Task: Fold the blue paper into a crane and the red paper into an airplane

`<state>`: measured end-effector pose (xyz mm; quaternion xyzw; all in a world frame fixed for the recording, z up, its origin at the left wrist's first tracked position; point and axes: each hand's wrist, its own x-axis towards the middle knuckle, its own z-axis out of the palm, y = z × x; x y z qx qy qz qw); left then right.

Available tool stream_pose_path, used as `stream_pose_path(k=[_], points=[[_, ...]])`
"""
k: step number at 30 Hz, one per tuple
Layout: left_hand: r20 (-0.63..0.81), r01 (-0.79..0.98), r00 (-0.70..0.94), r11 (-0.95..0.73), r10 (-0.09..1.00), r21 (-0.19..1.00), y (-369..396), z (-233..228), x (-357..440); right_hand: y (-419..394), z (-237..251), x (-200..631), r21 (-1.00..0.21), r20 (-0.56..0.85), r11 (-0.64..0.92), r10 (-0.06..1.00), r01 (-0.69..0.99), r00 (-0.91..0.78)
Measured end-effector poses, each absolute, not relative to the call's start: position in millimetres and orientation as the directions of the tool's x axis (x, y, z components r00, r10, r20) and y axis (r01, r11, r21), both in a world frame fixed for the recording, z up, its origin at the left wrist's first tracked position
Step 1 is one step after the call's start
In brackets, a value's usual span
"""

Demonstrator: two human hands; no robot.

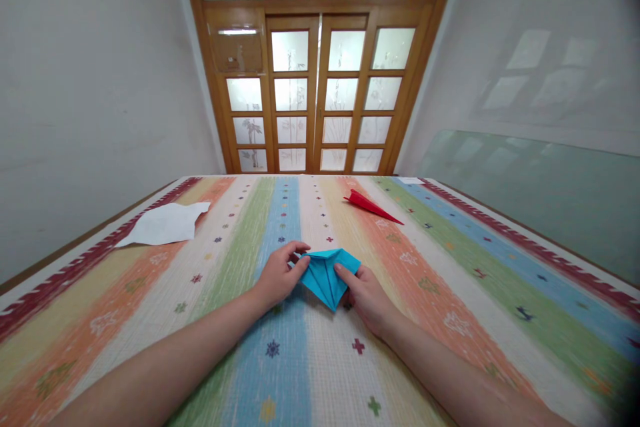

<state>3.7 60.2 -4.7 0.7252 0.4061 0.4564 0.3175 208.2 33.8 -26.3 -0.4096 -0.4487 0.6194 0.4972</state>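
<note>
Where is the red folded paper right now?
The red folded paper lies on the striped cloth toward the far side, right of centre, beyond the blue paper held in both hands.

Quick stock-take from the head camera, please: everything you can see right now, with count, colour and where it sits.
blue folded paper: one, bright blue, middle of the cloth, pinched at both sides by the hands
red folded paper: one, red, pointed like a dart, far side of the cloth, right of centre
white paper: one, white, crumpled at its edges, far left of the cloth
striped cloth: one, stripes of green, blue, orange, cream and dark red, covers the whole table
wooden door: one double door, brown frame with frosted panes, behind the table
left hand: one, bare, on the blue paper's left edge
right hand: one, bare, on the blue paper's right edge
</note>
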Motion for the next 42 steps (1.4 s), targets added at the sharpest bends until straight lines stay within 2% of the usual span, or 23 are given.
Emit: stream_pose_path(k=[3, 9, 15, 22, 26, 28, 31, 35, 42], points=[[0.428, 0.373, 0.270, -0.504, 0.862, 0.779, 60.5, -4.8, 3.3, 31.7, -23.4, 206.2, -0.970, -0.034, -0.078, 0.982, -0.232, -0.186], [0.278, 0.309, 0.186, -0.325, 0.942, 0.894, 75.7, -16.6, 2.2, 30.4, -23.6, 203.7, -0.978, -0.041, -0.075, 0.984, -0.194, -0.176], [0.242, 0.303, 0.161, -0.281, 0.957, 0.911, 81.4, -22.8, 3.3, 33.9, -28.4, 204.3, -0.971, -0.021, -0.059, 0.986, -0.232, -0.163], [0.313, 0.284, 0.061, -0.318, 0.948, 0.905, 72.2, -19.4, 3.5, 36.0, -28.7, 204.1, -0.962, -0.096, -0.122, 0.989, -0.244, -0.117], [0.444, 0.290, -0.007, -0.423, 0.896, 0.858, 56.8, -11.5, 2.1, 34.0, -23.0, 203.0, -0.954, -0.127, -0.155, 0.984, -0.257, -0.122], [0.522, 0.331, 0.044, -0.505, 0.852, 0.797, 48.8, -7.2, 1.9, 33.1, -22.2, 202.9, -0.954, -0.124, -0.154, 0.984, -0.256, -0.129], [0.540, 0.332, 0.147, -0.555, 0.829, 0.762, 41.2, -2.9, 1.9, 32.8, -24.7, 203.7, -0.967, -0.105, -0.130, 0.987, -0.220, -0.119], [0.498, 0.320, 0.225, -0.547, 0.837, 0.774, 40.5, -1.6, 0.7, 33.5, -30.4, 205.3, -0.975, -0.088, -0.110, 0.988, -0.190, -0.124], [0.412, 0.248, 0.245, -0.468, 0.878, 0.848, 44.6, -6.9, -0.7, 33.5, -31.3, 205.4, -0.976, -0.083, -0.107, 0.988, -0.187, -0.130]])
